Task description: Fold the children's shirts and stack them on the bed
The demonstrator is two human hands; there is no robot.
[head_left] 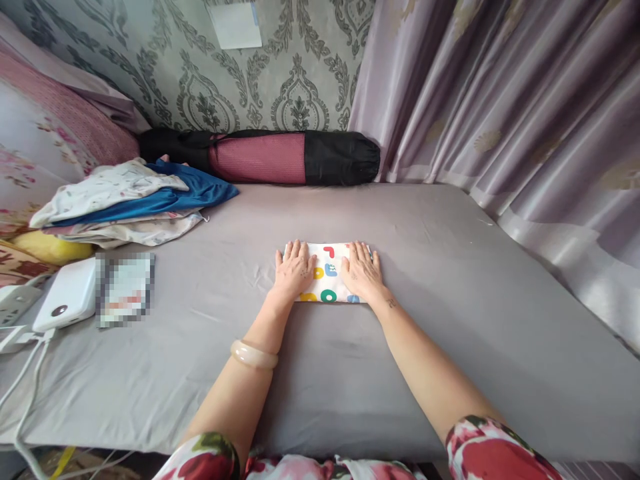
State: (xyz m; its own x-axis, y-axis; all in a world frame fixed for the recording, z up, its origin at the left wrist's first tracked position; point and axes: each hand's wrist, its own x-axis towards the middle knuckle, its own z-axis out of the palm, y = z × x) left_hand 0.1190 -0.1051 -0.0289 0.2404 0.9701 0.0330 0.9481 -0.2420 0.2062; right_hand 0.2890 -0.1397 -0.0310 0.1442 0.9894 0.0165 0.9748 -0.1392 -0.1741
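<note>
A white folded cloth printed with colourful letters lies as a flat rectangle on the grey sheet. Over its left end rests my left hand, palm down with the fingers stretched forward. My right hand lies flat in the same way over the right end. Both hands touch the top of the cloth and grip nothing. The cloth's left and right ends are partly hidden under them. A pale bangle circles my left forearm.
To the left lie a pile of clothes, a white power bank with cables, a power strip and a blurred packet. A black and pink rolled bag lines the wall. Curtains hang at the right.
</note>
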